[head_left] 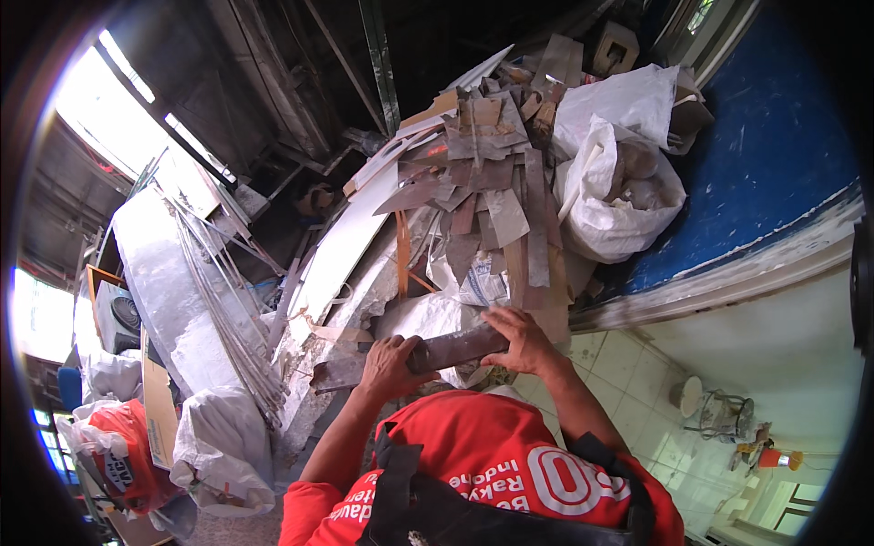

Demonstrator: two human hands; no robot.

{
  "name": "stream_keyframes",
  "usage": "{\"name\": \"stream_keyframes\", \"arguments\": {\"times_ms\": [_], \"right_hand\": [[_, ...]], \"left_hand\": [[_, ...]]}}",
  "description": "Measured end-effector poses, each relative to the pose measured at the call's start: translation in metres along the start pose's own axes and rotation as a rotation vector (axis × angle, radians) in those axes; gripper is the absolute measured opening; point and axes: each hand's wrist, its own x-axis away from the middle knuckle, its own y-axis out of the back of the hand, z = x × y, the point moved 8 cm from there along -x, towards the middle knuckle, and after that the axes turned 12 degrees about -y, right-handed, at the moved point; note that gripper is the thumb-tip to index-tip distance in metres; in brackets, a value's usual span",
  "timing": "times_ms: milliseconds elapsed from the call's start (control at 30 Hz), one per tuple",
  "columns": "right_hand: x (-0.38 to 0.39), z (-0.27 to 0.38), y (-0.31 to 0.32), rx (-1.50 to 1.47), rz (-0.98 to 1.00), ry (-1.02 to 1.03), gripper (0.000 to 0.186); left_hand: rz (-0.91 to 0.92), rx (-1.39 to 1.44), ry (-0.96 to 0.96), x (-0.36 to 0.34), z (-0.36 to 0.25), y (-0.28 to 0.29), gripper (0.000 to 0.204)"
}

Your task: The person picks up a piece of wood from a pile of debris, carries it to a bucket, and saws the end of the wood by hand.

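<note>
A long, narrow brownish-grey plank (457, 348) lies across both my hands in front of my body. My left hand (394, 366) is closed around it near its left part, and the end sticks out past that hand. At the other end my right hand (519, 340) grips the plank with the thumb underneath. Just beyond the hands rises a heap of similar worn plank pieces (487, 205), stacked loosely at many angles. A crumpled white sack (419, 316) lies between the heap and the held plank.
Filled white sacks (619, 214) stand right of the heap beside a blue surface (774, 136). Left are a long white board (350, 246), thin rods (209, 282), another white sack (221, 446) and a red bag (141, 446). Tiled floor (628, 364) with a bucket (687, 396) lies right.
</note>
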Motion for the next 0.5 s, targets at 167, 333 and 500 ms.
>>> {"name": "stream_keyframes", "arguments": {"times_ms": [167, 333, 500], "right_hand": [[-0.004, -0.022, 0.010, -0.085, 0.006, -0.106, 0.092], [0.002, -0.015, 0.003, -0.058, -0.045, -0.088, 0.083], [0.000, -0.010, -0.016, -0.067, 0.176, -0.152, 0.066]], "left_hand": [[-0.154, -0.098, -0.024, 0.001, 0.006, 0.016, 0.077], [-0.164, -0.139, -0.085, -0.008, 0.003, 0.031, 0.072], [-0.094, -0.174, -0.163, -0.008, 0.005, 0.024, 0.070]]}}
